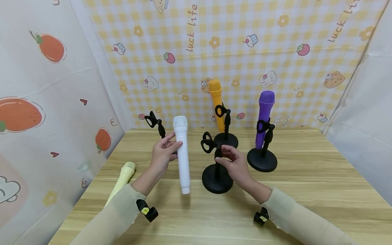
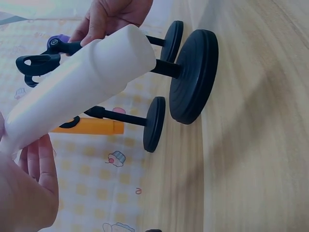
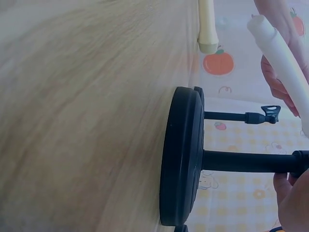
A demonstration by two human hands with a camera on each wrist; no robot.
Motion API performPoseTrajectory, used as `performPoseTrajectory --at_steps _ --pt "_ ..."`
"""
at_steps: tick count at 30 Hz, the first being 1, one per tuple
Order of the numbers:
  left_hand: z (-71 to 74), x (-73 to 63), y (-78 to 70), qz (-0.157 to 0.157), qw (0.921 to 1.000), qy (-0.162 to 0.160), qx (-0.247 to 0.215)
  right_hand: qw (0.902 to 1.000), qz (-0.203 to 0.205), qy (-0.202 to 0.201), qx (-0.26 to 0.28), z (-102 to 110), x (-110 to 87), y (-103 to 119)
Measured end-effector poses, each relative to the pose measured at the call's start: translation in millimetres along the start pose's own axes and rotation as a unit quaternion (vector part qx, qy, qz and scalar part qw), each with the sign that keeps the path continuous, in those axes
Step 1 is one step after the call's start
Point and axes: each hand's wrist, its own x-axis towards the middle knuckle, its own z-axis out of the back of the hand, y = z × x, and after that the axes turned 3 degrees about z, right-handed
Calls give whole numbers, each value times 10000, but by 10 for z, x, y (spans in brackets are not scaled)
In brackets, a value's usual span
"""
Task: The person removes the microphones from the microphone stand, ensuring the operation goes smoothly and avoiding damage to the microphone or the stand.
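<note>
My left hand (image 1: 162,154) grips a white toy microphone (image 1: 183,156) just below its head, holding it nearly upright above the table. To its right, my right hand (image 1: 235,165) pinches the upper post of a black microphone stand (image 1: 216,178), whose round base rests on the table. The ring-shaped clip (image 1: 208,143) on this stand has nothing in it and faces the white microphone. In the left wrist view the microphone's lower end (image 2: 130,53) overlaps the stand. Behind my left hand rises another black stand (image 1: 160,127), its base hidden.
An orange microphone (image 1: 215,98) sits in a stand at the back, and a purple microphone (image 1: 265,105) in one at the right. A pale yellow microphone (image 1: 122,178) lies on the wooden table (image 1: 306,190) at the left, partly behind my sleeve. A patterned cloth (image 1: 196,68) hangs behind.
</note>
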Motion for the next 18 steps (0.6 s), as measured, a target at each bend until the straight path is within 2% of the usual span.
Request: performPoseTrajectory --at_steps 18 --pt "105 -129 57 313 9979 102 552 9999 -56 -90 -112 19 9 26"
